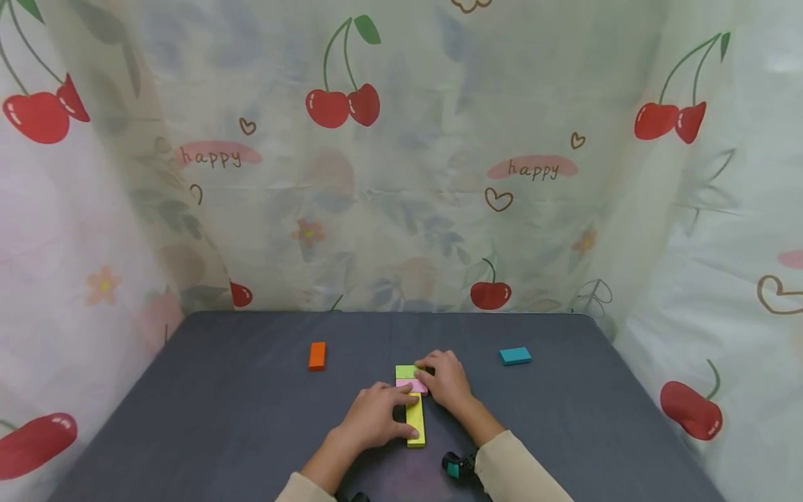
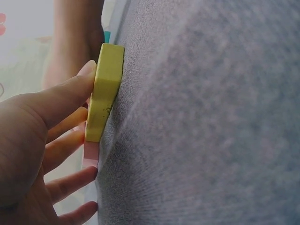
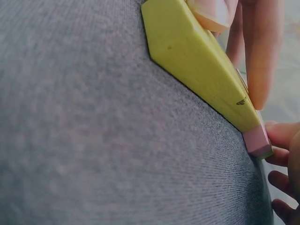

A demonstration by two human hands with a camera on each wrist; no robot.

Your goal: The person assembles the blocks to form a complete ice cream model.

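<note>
Clearly, on our dark grey desk (image 1: 251, 418) the yellow rectangular block (image 1: 415, 417) points lengthwise away from us, its far end meeting the crosswise pink rectangular block (image 1: 407, 383). Our left hand (image 1: 375, 417) is nearer, outstretched fingers resting over it; our right hand (image 1: 447, 378) touches the lime-green rectangular block (image 1: 405, 371), whether gripping we cannot tell.

Yellow block (image 1: 415, 416): oblong, lying lengthwise toward the person, its side nicked with a small dark mark; thumb and finger of the left hand (image 1: 373, 416) rest on it.
Pink block (image 1: 404, 384): lying crosswise at the yellow one's far end.
Green block (image 1: 405, 371): crosswise just beyond the pink, its right end partly hidden by the right hand (image 1: 448, 380).
</note>
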